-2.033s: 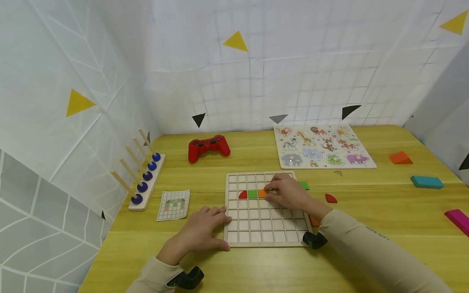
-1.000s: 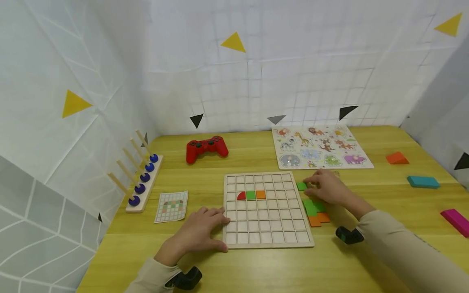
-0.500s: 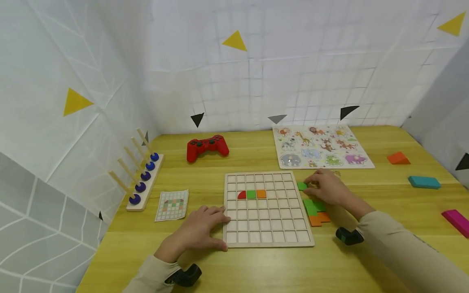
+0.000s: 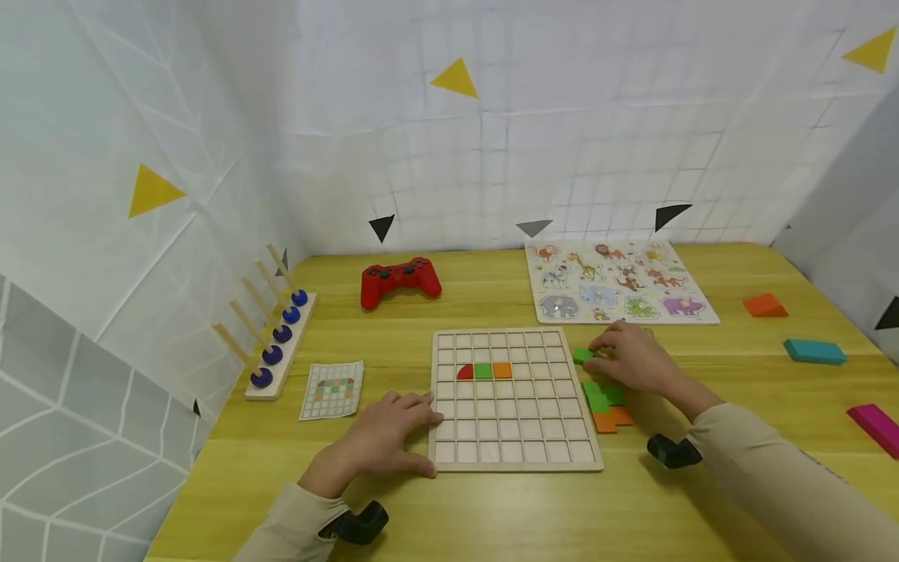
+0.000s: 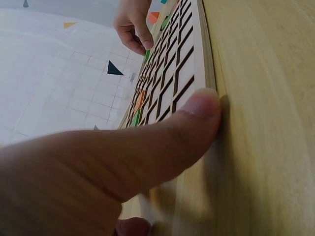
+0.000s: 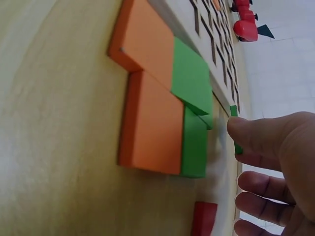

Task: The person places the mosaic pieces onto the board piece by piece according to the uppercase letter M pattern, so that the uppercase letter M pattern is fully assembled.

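Beside grid board (image 4: 515, 462), hands unmoved.

A yellow wooden table (image 4: 492, 507) with visible plank seams fills the lower half of the scene. White sheeting printed with a pale grey grid forms the back wall (image 4: 562, 140); a left wall (image 4: 105, 273) of the same material, crossed by branching grey lines, meets it at a corner. A further white panel (image 4: 853, 211) closes the right side. Yellow triangle markers (image 4: 455, 80) and smaller black triangle markers (image 4: 381, 226) are fixed to the walls. Lighting is even and diffuse, casting only soft shadows on the table.
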Demonstrator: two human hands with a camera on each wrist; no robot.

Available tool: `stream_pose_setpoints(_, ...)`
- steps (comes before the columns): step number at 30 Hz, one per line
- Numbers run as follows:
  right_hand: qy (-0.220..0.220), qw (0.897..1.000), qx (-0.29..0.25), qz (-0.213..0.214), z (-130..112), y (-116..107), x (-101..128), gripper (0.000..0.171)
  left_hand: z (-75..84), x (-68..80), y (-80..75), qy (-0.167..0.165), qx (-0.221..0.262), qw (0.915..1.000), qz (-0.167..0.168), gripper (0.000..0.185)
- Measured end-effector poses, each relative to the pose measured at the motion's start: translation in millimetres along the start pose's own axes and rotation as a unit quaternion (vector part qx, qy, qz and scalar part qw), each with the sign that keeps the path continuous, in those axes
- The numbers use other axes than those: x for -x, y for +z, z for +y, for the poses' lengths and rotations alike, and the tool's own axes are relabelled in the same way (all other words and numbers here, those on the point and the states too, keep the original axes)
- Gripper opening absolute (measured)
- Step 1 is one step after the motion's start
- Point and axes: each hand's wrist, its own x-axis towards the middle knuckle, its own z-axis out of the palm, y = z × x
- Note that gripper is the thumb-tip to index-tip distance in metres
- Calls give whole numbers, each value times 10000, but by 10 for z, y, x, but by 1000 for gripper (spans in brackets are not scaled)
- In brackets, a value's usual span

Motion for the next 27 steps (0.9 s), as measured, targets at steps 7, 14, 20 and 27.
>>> stream_pose_setpoints(7,24,9999,-81,83,-37,-11,7,24,-25,-23,3,94,-25,9999,58,65)
stream_pose_setpoints(14,-16,9997,-212,119,-189,12,-28,23,-42,-74,-25,98,5,9999,-71,65)
stream_pose_setpoints(20,-127,9994,-318,71,-426,92,-84,22,-44,-94,-40,64,29,9999,-104,64)
stream_pose_setpoints(27,-810,9961,-125,328,-584,221,-137,20,-43,-88,-35,106,29,9999,-101,64)
